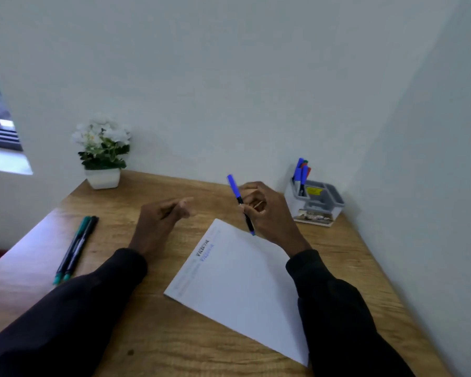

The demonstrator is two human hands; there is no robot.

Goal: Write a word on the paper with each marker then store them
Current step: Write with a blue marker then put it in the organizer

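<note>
Blue marker (236, 190) gripped in right hand (269, 210), over the paper's (237, 289) far corner. Left hand (161, 221) slack, empty. Black and blue words written. Storing appears due: next, carry to holder (317, 202). Two markers (76, 246) lie left.

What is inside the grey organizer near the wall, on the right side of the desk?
Several markers stand in the left compartment of the organizer: blue, red and green caps show. Their lower ends are hidden by its wall.
</note>
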